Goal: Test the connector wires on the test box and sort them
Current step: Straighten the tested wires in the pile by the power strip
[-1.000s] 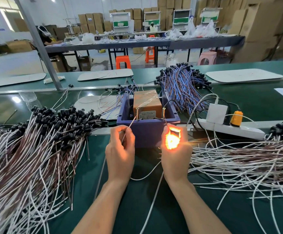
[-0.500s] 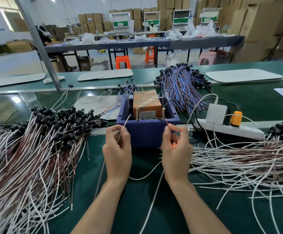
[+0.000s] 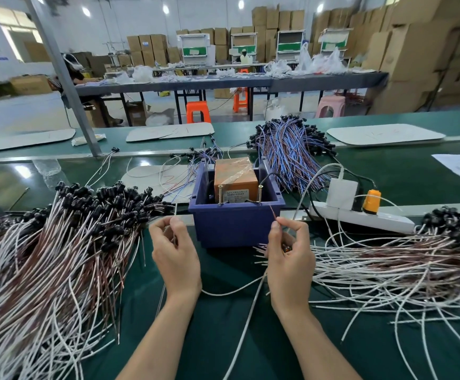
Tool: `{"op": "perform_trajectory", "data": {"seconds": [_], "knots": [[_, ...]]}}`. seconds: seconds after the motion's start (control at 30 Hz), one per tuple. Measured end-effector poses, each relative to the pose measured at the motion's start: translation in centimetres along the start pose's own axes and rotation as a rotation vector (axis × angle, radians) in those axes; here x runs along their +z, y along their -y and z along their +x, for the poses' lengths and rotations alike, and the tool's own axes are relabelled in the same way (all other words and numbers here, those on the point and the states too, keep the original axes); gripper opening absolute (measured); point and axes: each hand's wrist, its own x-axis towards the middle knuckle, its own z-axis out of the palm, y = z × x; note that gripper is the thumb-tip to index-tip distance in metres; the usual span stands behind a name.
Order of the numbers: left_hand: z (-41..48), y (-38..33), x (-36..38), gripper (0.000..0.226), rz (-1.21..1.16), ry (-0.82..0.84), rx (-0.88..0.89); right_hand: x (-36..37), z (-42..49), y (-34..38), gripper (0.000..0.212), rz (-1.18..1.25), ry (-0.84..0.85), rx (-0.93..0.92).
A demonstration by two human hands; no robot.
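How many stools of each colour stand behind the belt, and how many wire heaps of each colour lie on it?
Orange stools: 2
Pink stool: 1
White-and-brown wire heaps: 2
Blue-and-purple wire heap: 1
Total: 6

Both hands (image 3: 178, 259) pinch wire ends (image 3: 273, 212) — near test box (image 3: 235, 182).

Both bare forearms reach forward from the near edge of the worktop, roughly parallel and apart. The left hand (image 3: 176, 259) is raised, back to the camera, thumb and forefinger pinched together at the top. The right hand (image 3: 290, 259) matches it, fingers curled, thumb and forefinger pinched.
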Motion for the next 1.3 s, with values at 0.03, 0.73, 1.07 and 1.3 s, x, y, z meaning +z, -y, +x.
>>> {"op": "perform_trajectory", "data": {"seconds": [0.03,0.73,1.07,1.3], "knots": [[0.1,0.2,-0.1,0.012,0.005,-0.017,-0.024,-0.2,-0.1,0.1,0.014,0.005,0.004,0.004],[-7.0,-2.4,-0.8,0.026,0.293,0.823,0.844,-2.6,-1.6,1.2,0.048,0.136,0.048,0.206],[-6.7,-2.5,-0.8,0.024,0.43,1.045,0.682,-3.3,0.4,1.3,0.054,0.556,-0.082,0.405],[-7.0,-2.4,-0.6,0.028,0.442,1.059,0.719,-5.2,2.7,0.7,0.049,0.9,-0.27,0.657]]}}
